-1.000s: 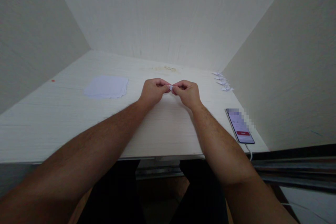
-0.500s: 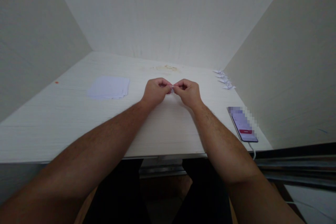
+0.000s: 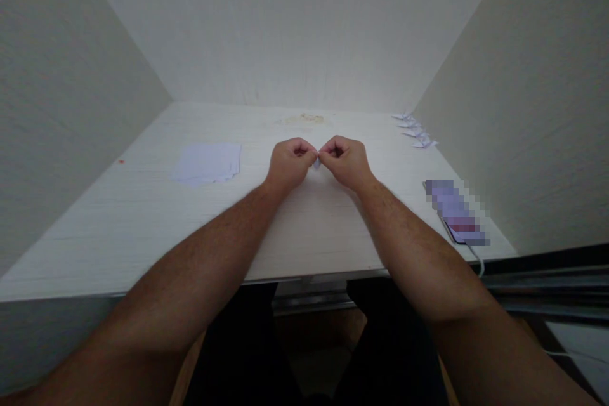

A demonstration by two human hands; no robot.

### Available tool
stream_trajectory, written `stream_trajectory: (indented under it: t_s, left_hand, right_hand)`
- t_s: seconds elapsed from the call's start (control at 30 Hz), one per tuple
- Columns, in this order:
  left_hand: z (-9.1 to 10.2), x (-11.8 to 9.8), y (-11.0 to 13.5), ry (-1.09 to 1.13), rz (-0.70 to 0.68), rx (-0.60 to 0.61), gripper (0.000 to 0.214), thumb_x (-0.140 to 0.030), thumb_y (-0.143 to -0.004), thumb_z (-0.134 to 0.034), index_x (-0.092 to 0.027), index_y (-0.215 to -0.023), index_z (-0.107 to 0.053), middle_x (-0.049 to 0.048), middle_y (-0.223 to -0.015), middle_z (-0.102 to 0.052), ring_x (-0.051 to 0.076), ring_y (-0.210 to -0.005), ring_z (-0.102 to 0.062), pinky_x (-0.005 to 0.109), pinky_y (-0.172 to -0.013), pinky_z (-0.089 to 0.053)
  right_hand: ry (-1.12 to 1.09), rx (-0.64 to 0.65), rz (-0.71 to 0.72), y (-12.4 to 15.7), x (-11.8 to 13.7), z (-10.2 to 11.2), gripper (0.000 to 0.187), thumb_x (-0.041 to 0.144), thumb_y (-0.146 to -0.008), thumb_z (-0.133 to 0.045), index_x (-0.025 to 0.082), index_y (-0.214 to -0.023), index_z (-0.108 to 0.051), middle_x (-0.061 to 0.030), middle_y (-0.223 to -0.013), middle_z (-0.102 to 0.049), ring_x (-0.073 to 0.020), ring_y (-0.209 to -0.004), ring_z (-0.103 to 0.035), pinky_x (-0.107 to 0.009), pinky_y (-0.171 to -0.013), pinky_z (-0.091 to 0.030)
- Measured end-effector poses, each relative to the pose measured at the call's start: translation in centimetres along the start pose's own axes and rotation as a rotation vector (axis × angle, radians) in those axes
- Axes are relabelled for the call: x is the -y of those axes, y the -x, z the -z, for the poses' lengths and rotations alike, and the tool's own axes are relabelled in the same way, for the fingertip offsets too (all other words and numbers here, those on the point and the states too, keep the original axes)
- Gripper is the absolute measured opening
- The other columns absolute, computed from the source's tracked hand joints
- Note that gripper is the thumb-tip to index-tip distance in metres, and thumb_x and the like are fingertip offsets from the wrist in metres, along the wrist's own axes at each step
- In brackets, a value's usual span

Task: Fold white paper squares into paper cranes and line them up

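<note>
Table (image 3: 309, 235): paper stack (image 3: 209, 162) left | folded papers (image 3: 417, 134) right, behind phone (image 3: 451, 209) | left hand (image 3: 290, 162), right hand (image 3: 349, 160) between them

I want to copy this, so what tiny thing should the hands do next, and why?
Perhaps the right hand should gently press the edge of the small white piece while the left hand steadies it: both hands pinch it between them, and pointed white pieces lie off to the right.
</note>
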State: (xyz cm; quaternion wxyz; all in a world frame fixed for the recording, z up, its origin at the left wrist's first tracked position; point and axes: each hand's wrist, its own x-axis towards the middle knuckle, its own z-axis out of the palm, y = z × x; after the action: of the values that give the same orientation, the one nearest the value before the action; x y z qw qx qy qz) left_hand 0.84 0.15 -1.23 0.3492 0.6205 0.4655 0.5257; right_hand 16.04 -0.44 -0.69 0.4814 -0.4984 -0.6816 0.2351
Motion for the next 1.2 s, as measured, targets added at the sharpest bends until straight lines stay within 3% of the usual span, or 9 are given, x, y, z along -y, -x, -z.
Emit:
stream_trajectory:
  t_s: [0.2,0.5,0.7,0.8,0.93,1.2]
  left_hand:
    - [0.2,0.5,-0.1,-0.043,0.0,0.093,0.008,-0.013,-0.068,-0.065,-0.017,-0.062,-0.063,-0.0032,-0.054,-0.057,0.009,-0.051,-0.047,0.023,-0.051,-0.033]
    - [0.2,0.0,-0.1,0.017,0.064,0.105,0.008,-0.011,-0.064,-0.064,-0.018,-0.06,-0.063,-0.0027,-0.056,-0.059,0.01,-0.055,-0.05,0.025,-0.057,-0.04]
    - [0.0,0.0,0.1,0.157,0.147,0.002,0.004,-0.02,-0.069,-0.068,-0.017,-0.068,-0.068,0.0003,-0.064,-0.065,0.011,-0.058,-0.055,0.025,-0.057,-0.046]
    - [-0.1,-0.1,0.1,0.29,0.22,0.048,0.01,-0.021,-0.07,-0.067,-0.017,-0.079,-0.071,0.0018,-0.072,-0.068,0.011,-0.061,-0.059,0.023,-0.055,-0.048]
    - [-0.1,-0.2,0.1,0.375,0.244,0.088,0.025,-0.018,-0.067,-0.068,-0.017,-0.091,-0.073,0.001,-0.075,-0.069,0.011,-0.064,-0.062,0.025,-0.06,-0.053]
    - [-0.4,0.0,0.2,0.278,0.183,-0.032,0.021,-0.019,-0.067,-0.066,-0.018,-0.088,-0.071,0.0009,-0.076,-0.07,0.012,-0.063,-0.064,0.024,-0.058,-0.055]
  right_hand:
    - [0.007,0.145,0.023,0.4,-0.2,0.0,0.017,0.026,-0.075,-0.061,0.016,-0.061,-0.062,0.0033,-0.053,-0.051,-0.01,-0.055,-0.042,-0.026,-0.055,-0.03]
    - [0.023,0.146,0.117,0.3,0.0,0.4,0.024,0.023,-0.076,-0.062,0.018,-0.055,-0.054,0.0045,-0.052,-0.047,-0.0092,-0.057,-0.039,-0.026,-0.056,-0.027]
    - [-0.151,0.093,-0.07,-0.2,-0.7,0.4,0.012,0.024,-0.076,-0.066,0.016,-0.066,-0.064,0.0016,-0.055,-0.059,-0.0089,-0.05,-0.047,-0.023,-0.05,-0.035]
    - [-0.258,0.051,-0.142,-0.5,-1.0,0.4,0.014,0.025,-0.077,-0.068,0.016,-0.068,-0.063,0.001,-0.054,-0.061,-0.0087,-0.046,-0.05,-0.022,-0.046,-0.038]
    - [-0.388,0.028,-0.175,-0.7,-1.2,0.3,0.012,0.023,-0.079,-0.068,0.015,-0.07,-0.063,0.0007,-0.057,-0.063,-0.008,-0.044,-0.051,-0.022,-0.045,-0.041]
    - [-0.414,0.077,-0.17,-0.7,-1.0,-0.1,0.01,0.016,-0.073,-0.071,0.013,-0.082,-0.071,0.0013,-0.058,-0.064,-0.0089,-0.046,-0.053,-0.022,-0.046,-0.043]
